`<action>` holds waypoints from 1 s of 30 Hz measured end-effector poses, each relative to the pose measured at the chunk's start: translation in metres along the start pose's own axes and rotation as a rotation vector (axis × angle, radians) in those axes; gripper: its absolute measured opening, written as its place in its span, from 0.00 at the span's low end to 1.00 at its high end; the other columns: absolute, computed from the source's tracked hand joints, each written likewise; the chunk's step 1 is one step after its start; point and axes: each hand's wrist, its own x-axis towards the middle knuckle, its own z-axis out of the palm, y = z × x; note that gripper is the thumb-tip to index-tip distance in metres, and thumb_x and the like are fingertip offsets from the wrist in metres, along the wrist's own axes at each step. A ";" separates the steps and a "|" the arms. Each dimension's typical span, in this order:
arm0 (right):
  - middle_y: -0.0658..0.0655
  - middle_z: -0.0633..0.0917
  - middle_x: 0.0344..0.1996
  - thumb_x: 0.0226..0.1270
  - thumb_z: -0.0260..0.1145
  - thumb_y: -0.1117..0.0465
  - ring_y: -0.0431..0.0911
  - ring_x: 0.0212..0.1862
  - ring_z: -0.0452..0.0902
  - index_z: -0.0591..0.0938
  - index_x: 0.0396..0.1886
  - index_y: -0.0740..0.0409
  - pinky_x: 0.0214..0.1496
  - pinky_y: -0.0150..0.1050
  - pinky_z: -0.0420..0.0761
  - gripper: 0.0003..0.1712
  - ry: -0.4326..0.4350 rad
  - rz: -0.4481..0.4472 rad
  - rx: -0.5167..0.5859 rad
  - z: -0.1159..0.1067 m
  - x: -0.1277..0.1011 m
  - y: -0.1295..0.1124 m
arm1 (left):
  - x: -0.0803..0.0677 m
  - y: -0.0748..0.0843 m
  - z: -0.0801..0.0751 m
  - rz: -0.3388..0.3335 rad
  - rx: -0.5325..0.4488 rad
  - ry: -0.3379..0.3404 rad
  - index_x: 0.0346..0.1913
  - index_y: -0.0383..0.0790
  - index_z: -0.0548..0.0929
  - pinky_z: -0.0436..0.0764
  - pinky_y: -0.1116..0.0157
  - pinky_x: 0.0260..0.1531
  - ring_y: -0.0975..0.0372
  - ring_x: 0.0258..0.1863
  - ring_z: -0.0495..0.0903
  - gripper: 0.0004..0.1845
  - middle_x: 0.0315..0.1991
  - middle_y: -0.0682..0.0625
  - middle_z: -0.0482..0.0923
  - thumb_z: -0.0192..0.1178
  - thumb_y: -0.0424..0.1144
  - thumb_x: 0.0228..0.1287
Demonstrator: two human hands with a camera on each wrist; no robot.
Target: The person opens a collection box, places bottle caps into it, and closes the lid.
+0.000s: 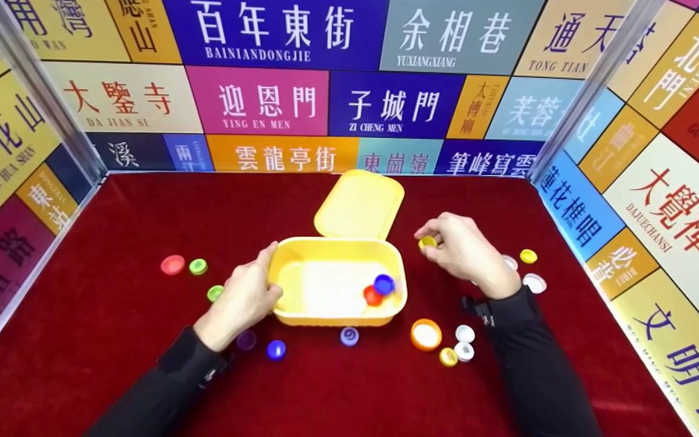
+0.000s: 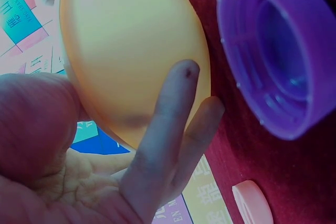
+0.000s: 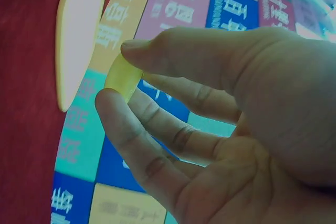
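My left hand (image 1: 243, 290) holds the yellow plastic box (image 1: 337, 320) at its left end, thumb over the rim and fingers along the outer wall (image 2: 131, 35). Inside the box, at its right end, a blue cap (image 1: 384, 284) and a red cap (image 1: 373, 296) lie side by side. To the right of the box, my right hand (image 1: 465, 252) pinches a yellow bottle cap (image 3: 124, 78) between thumb and fingertips, above the cloth. The yellow lid (image 1: 360, 206) lies flat behind the box. A purple cap (image 2: 262, 51) is beside the left hand's fingers.
Loose caps lie about on the dark red cloth (image 1: 143, 364): a red one (image 1: 173, 264) and green ones (image 1: 198, 266) left, a blue one (image 1: 276, 349) in front, an orange one (image 1: 426, 335) and white ones (image 1: 464, 351) front right. Printed panels (image 1: 258, 100) wall the table's back and sides.
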 end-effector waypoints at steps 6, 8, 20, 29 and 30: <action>0.61 0.92 0.46 0.75 0.78 0.66 0.55 0.48 0.92 0.97 0.55 0.59 0.55 0.53 0.93 0.12 0.006 -0.121 0.020 0.012 -0.004 -0.023 | 0.000 0.000 0.000 0.006 0.007 0.005 0.93 0.33 0.62 0.84 0.60 0.38 0.51 0.37 0.83 0.46 0.77 0.28 0.83 0.64 0.28 0.74; 0.61 0.93 0.47 0.75 0.79 0.67 0.55 0.48 0.92 0.96 0.55 0.60 0.55 0.53 0.94 0.13 -0.006 -0.161 0.028 0.017 -0.005 -0.030 | 0.001 0.000 0.001 0.009 0.007 0.005 0.93 0.33 0.62 0.83 0.60 0.37 0.51 0.37 0.83 0.46 0.77 0.28 0.83 0.64 0.28 0.74; 0.61 0.92 0.49 0.74 0.82 0.67 0.59 0.50 0.89 0.95 0.54 0.62 0.55 0.50 0.91 0.12 -0.165 -0.394 -0.006 0.045 -0.012 -0.053 | 0.000 -0.002 0.001 0.029 0.016 0.030 0.93 0.31 0.62 0.84 0.60 0.37 0.51 0.35 0.83 0.46 0.73 0.27 0.85 0.64 0.28 0.73; 0.63 0.93 0.47 0.74 0.82 0.66 0.56 0.48 0.88 0.96 0.53 0.62 0.54 0.47 0.90 0.11 -0.207 -0.413 0.011 0.049 -0.014 -0.055 | -0.001 -0.002 0.001 0.031 0.008 0.026 0.93 0.32 0.62 0.83 0.60 0.36 0.53 0.32 0.81 0.46 0.73 0.27 0.85 0.64 0.28 0.74; 0.63 0.93 0.47 0.75 0.82 0.66 0.56 0.49 0.89 0.96 0.53 0.62 0.55 0.47 0.90 0.11 -0.207 -0.413 0.011 0.048 -0.014 -0.056 | -0.001 -0.002 0.001 0.030 0.007 0.025 0.93 0.32 0.62 0.83 0.60 0.35 0.53 0.31 0.80 0.46 0.73 0.27 0.85 0.64 0.28 0.74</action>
